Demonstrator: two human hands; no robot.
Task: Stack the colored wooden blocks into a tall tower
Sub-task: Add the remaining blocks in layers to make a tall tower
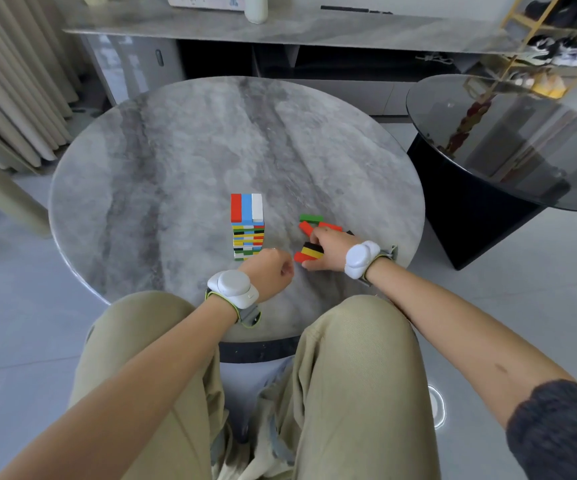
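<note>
On the worktop (183,150) stands the tower (248,226); the right hand (326,249) grips three stacked blocks (309,252), the left hand (273,271) is fisted.

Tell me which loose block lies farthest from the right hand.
The green block, at the far end of the loose pile; the red blocks lie nearer the right hand, which grips a red-yellow-black set.

Beyond both hands the marble table (183,140) lies bare. The tower (248,226) stands just ahead of the left hand (270,273); loose blocks (311,225) crowd the right hand (325,249), leaving a narrow lane between.
</note>
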